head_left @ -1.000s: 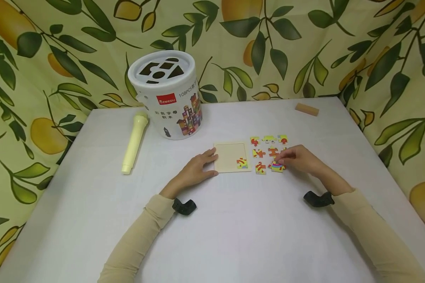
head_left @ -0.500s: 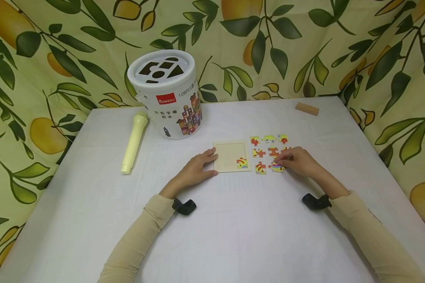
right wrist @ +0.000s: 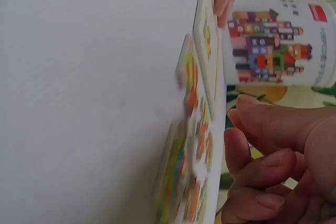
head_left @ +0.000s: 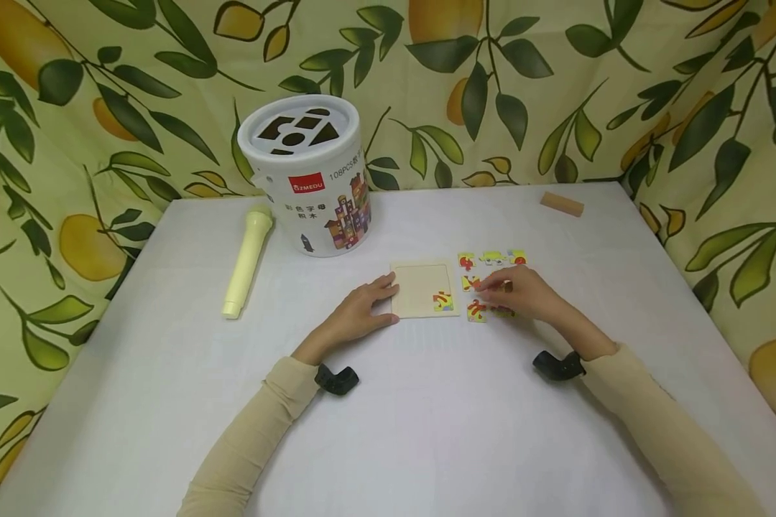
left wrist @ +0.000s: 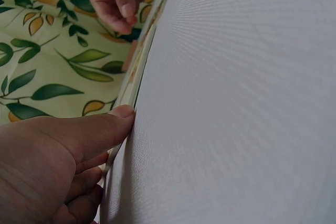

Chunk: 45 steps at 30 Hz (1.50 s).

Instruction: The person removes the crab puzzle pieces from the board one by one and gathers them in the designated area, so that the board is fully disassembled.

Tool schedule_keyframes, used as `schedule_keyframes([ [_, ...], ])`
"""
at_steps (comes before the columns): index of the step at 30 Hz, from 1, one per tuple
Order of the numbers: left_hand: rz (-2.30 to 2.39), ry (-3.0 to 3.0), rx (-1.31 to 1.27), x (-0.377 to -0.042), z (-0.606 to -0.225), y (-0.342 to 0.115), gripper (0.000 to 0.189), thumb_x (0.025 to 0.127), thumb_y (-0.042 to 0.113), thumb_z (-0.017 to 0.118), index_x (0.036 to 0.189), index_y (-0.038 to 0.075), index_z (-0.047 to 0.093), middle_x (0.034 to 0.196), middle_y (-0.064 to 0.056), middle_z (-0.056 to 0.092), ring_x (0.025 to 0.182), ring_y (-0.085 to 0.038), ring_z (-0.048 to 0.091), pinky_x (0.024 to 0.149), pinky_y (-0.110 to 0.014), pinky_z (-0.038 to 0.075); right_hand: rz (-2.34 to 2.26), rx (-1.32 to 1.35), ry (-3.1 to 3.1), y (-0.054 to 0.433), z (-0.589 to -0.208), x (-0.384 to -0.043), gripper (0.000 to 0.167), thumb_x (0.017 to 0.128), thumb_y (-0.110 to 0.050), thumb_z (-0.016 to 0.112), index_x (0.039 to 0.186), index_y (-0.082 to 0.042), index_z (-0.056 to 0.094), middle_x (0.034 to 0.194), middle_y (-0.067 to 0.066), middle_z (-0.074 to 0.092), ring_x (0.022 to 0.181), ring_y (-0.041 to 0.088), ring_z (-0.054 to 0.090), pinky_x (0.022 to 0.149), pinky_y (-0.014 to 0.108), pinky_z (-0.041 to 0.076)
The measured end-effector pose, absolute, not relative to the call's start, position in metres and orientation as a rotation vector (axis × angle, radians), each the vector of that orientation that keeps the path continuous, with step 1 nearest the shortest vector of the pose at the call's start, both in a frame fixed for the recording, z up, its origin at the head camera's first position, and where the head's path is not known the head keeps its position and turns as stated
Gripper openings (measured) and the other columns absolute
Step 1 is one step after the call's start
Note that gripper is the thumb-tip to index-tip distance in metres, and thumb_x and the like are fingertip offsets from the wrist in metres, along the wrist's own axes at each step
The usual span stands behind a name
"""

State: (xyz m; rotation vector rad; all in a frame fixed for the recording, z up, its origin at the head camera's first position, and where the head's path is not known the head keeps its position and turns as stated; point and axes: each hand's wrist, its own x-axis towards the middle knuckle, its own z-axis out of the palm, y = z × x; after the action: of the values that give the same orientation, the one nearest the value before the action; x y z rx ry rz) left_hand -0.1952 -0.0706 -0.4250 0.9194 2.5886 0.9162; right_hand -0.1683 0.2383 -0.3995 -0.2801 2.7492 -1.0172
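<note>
My left hand [head_left: 357,309] holds the left edge of a square wooden puzzle tray [head_left: 417,287], thumb at its near corner and fingers over the side. One yellow and red jigsaw piece [head_left: 442,301] sits in the tray's near right corner. To the right, several loose pieces lie in rows, among them an upper-left piece [head_left: 467,261] and a lower-left piece [head_left: 476,310]. My right hand [head_left: 520,291] hovers over these, fingertips close to the middle-left piece [head_left: 470,283], hiding others. In the right wrist view, a striped piece [right wrist: 173,174] lies below the loosely bent fingers [right wrist: 262,161], with nothing seen between them.
A white block bucket [head_left: 313,194] with a shape-hole lid stands at the back left. Beside it lies a pale yellow microphone-shaped stick [head_left: 247,262]. A small brown wooden block [head_left: 561,204] is at the back right. A leaf-patterned cloth [head_left: 427,93] hangs behind the white table.
My right hand has moved left, from the striped lower piece to the middle-left piece. My left hand stays on the tray. The head view has shifted slightly.
</note>
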Motion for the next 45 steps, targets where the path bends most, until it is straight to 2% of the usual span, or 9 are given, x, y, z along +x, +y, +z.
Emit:
schedule_keyframes([
  [4, 0.917, 2.574, 0.909, -0.194, -0.428, -0.069, 0.059, 0.084, 0.025, 0.066, 0.135, 0.003, 0.044, 0.150, -0.006, 0.027, 0.140, -0.022, 0.023, 0.115, -0.040, 0.019, -0.984, -0.403, 2.729, 0.216, -0.399, -0.175, 0.018, 0.082, -0.015, 0.068, 0.099, -0.008, 0.070, 0.090, 0.005, 0.066, 0.069, 0.017, 0.047, 0.057, 0.024, 0.039],
  [7, 0.927, 2.569, 0.909, -0.194, -0.431, -0.068, 0.059, 0.084, 0.025, 0.067, 0.135, 0.004, 0.045, 0.150, -0.006, 0.028, 0.140, -0.022, 0.023, 0.115, -0.040, 0.019, -0.945, -0.458, 2.710, 0.202, -0.400, -0.178, 0.021, 0.082, -0.016, 0.069, 0.102, -0.010, 0.069, 0.103, 0.007, 0.065, 0.086, 0.020, 0.052, 0.072, 0.032, 0.044],
  [10, 0.933, 2.566, 0.904, -0.192, -0.432, -0.067, 0.059, 0.084, 0.025, 0.067, 0.135, 0.004, 0.045, 0.150, -0.005, 0.027, 0.140, -0.021, 0.023, 0.115, -0.040, 0.019, -0.918, -0.455, 2.677, 0.194, -0.403, -0.180, 0.022, 0.080, -0.016, 0.070, 0.103, -0.013, 0.069, 0.107, 0.008, 0.061, 0.094, 0.022, 0.051, 0.079, 0.034, 0.043],
  [14, 0.927, 2.569, 0.893, -0.188, -0.432, -0.065, 0.059, 0.084, 0.025, 0.067, 0.134, 0.004, 0.045, 0.150, -0.005, 0.028, 0.140, -0.022, 0.024, 0.115, -0.039, 0.020, -0.893, -0.418, 2.647, 0.190, -0.406, -0.180, 0.025, 0.077, -0.017, 0.074, 0.102, -0.014, 0.068, 0.101, 0.009, 0.054, 0.088, 0.022, 0.044, 0.072, 0.029, 0.037],
  [18, 0.917, 2.584, 0.892, -0.186, -0.431, -0.065, 0.059, 0.083, 0.025, 0.067, 0.134, 0.004, 0.046, 0.150, -0.005, 0.029, 0.139, -0.023, 0.025, 0.114, -0.040, 0.021, -0.876, -0.414, 2.659, 0.188, -0.407, -0.179, 0.026, 0.075, -0.017, 0.075, 0.100, -0.015, 0.067, 0.101, 0.009, 0.054, 0.092, 0.022, 0.047, 0.075, 0.031, 0.039],
  [28, 0.919, 2.598, 0.917, -0.188, -0.429, -0.067, 0.059, 0.083, 0.025, 0.067, 0.133, 0.002, 0.046, 0.149, -0.007, 0.030, 0.139, -0.024, 0.026, 0.114, -0.040, 0.021, -0.877, -0.527, 2.669, 0.184, -0.403, -0.179, 0.018, 0.077, -0.010, 0.073, 0.094, -0.014, 0.067, 0.092, 0.008, 0.049, 0.082, 0.020, 0.040, 0.067, 0.027, 0.033],
  [33, 0.904, 2.612, 0.927, -0.190, -0.429, -0.068, 0.059, 0.083, 0.025, 0.067, 0.133, 0.003, 0.046, 0.149, -0.007, 0.030, 0.139, -0.024, 0.026, 0.114, -0.040, 0.022, -0.842, -0.533, 2.698, 0.183, -0.404, -0.180, 0.018, 0.078, -0.011, 0.072, 0.094, -0.013, 0.065, 0.095, 0.009, 0.050, 0.080, 0.020, 0.042, 0.065, 0.026, 0.035],
  [40, 0.909, 2.620, 0.927, -0.191, -0.427, -0.069, 0.059, 0.083, 0.024, 0.068, 0.133, 0.002, 0.047, 0.149, -0.008, 0.030, 0.138, -0.025, 0.027, 0.114, -0.040, 0.022, -0.862, -0.522, 2.688, 0.181, -0.403, -0.182, 0.021, 0.079, -0.011, 0.071, 0.096, -0.012, 0.061, 0.096, 0.007, 0.059, 0.082, 0.019, 0.049, 0.071, 0.028, 0.041],
  [45, 0.902, 2.623, 0.916, -0.191, -0.427, -0.070, 0.059, 0.083, 0.025, 0.067, 0.134, 0.003, 0.046, 0.149, -0.007, 0.030, 0.139, -0.024, 0.027, 0.114, -0.040, 0.022, -0.953, -0.512, 2.699, 0.182, -0.406, -0.184, 0.026, 0.079, -0.008, 0.071, 0.102, -0.010, 0.059, 0.088, 0.007, 0.060, 0.071, 0.017, 0.050, 0.062, 0.026, 0.042],
])
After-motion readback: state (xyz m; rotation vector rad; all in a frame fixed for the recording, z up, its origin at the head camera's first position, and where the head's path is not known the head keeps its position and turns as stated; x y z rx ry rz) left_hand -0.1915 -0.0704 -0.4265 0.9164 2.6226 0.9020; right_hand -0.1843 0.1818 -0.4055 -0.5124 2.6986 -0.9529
